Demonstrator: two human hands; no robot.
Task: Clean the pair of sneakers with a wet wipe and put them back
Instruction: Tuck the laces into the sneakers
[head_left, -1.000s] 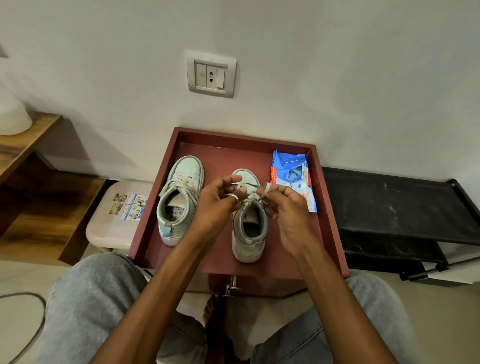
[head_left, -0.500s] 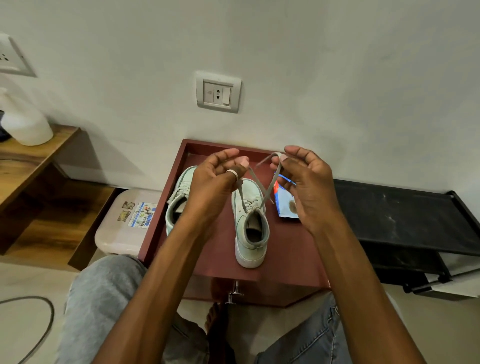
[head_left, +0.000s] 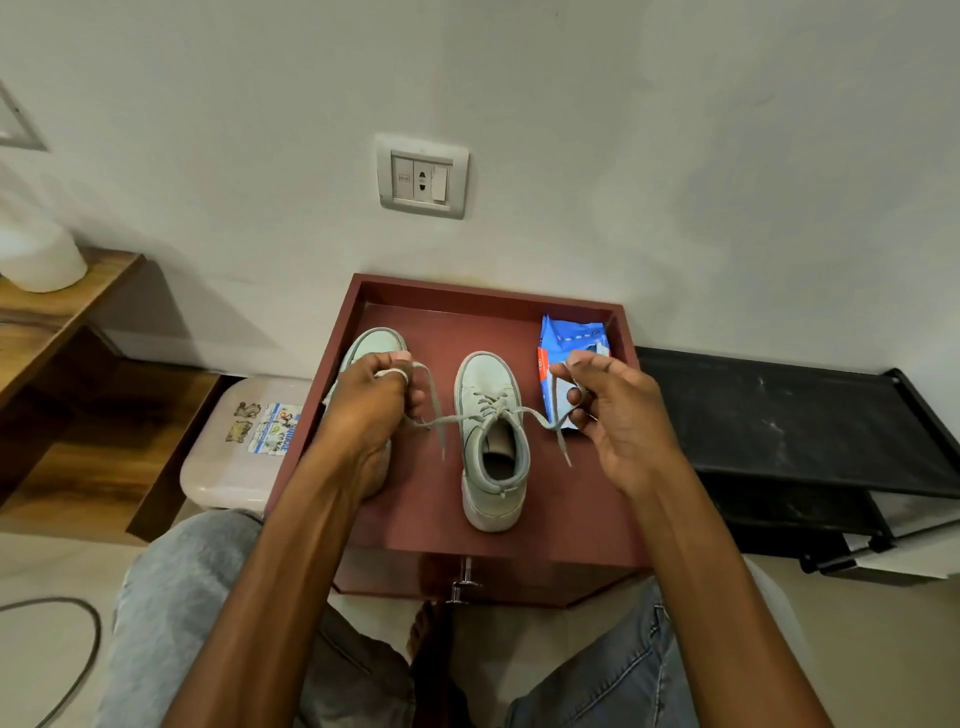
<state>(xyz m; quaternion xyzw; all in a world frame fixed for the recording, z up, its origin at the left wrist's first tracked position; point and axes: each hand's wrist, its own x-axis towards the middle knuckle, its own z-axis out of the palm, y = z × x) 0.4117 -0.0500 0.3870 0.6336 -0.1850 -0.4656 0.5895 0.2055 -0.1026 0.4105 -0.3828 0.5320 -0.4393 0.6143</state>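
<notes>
hands (head_left: 371, 400) lowered, laces (head_left: 524, 413) pulled sideways

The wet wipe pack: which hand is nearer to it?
Right. The right hand overlaps the wet wipe pack at the tray's far right; the left hand is over the other sneaker, across the tray.

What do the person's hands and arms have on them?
Both arms are bare, with no sleeves showing. The left hand wears a pale ring on one finger. The right hand wears nothing: no ring, watch or glove in view.
</notes>
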